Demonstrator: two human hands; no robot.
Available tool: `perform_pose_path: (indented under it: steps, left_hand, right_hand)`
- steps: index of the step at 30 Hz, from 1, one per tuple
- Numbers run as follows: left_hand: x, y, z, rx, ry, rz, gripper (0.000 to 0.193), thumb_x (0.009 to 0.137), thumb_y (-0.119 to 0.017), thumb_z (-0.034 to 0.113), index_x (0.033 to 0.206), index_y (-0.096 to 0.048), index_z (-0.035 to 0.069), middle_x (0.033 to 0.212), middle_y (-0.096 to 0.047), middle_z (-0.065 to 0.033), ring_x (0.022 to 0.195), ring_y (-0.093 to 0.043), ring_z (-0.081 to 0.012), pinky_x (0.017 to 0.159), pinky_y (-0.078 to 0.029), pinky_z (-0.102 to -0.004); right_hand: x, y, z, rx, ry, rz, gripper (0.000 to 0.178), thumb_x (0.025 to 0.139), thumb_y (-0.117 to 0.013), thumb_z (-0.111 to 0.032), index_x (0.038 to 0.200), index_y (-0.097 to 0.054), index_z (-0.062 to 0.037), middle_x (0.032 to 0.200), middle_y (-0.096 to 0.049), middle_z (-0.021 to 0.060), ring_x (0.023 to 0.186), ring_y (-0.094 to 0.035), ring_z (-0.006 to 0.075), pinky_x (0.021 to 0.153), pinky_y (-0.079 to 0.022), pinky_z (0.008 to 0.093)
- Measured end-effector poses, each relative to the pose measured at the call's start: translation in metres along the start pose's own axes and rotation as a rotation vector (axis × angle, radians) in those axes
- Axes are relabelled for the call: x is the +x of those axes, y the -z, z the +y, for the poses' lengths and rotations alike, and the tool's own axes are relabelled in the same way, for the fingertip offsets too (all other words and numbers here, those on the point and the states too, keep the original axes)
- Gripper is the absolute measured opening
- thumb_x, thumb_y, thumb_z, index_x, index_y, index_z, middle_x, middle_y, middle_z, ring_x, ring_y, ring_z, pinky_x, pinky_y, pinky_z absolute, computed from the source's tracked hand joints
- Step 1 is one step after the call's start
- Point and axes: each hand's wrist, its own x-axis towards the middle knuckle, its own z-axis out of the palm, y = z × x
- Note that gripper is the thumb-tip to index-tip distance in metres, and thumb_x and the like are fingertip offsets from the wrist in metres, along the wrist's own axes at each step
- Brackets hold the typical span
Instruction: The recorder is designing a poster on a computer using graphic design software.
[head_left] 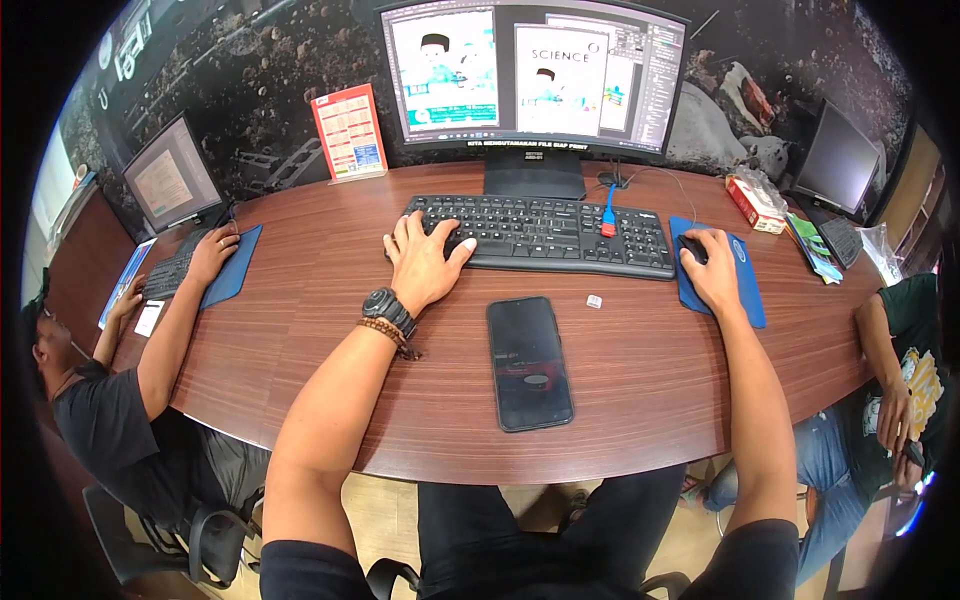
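Observation:
My left hand (425, 265) rests on the left end of a black keyboard (545, 232), its fingers spread over the keys and thumb stretched to the right. It holds nothing; a dark watch and beaded bracelets circle that wrist. At the right, my right hand (715, 270) is closed over a black computer mouse (691, 249), which it mostly hides. Under the mouse is a blue mouse pad (749, 290). Across the keyboard's right part lies a blue cable with a red plug (608, 226). A black smartphone (531, 365) lies face up between my forearms.
Behind the keyboard stands a curved monitor (507, 70) with drawings on screen. A red-and-white calendar (349, 130) is left of it. Near the keyboard lies a small white piece (594, 301). A red-and-white box (755, 204) sits right. People sit at both sides, one at another keyboard (170, 272).

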Motion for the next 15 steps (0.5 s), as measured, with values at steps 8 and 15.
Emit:
perform_pose_path:
  steps: [8,15]
  left_hand:
    - [-0.001,0.0007,-0.0004,0.022,0.001,-0.008,0.054,0.095,-0.06,0.054,0.135,-0.062,0.017,0.146,-0.04,-0.0333,0.141,-0.03,-0.046,0.115,-0.019,-0.059]
    - [-0.0014,0.0005,0.0001,-0.038,0.002,-0.018,0.058,0.096,-0.058,0.055,0.136,-0.061,0.013,0.147,-0.039,-0.035,0.142,-0.027,-0.0472,0.114,-0.01,-0.0704]
  right_hand:
    - [-0.0012,0.0013,-0.0021,-0.006,-0.01,-0.001,0.033,0.084,-0.069,-0.018,0.114,-0.07,-0.0045,0.119,-0.061,0.0154,0.114,-0.06,0.0353,0.1,-0.049,0.0421]
    - [-0.0013,-0.0005,0.0003,-0.013,0.011,0.016,0.033,0.084,-0.069,-0.019,0.114,-0.07,-0.0044,0.119,-0.061,0.0167,0.114,-0.061,0.0368,0.099,-0.049,0.0434]
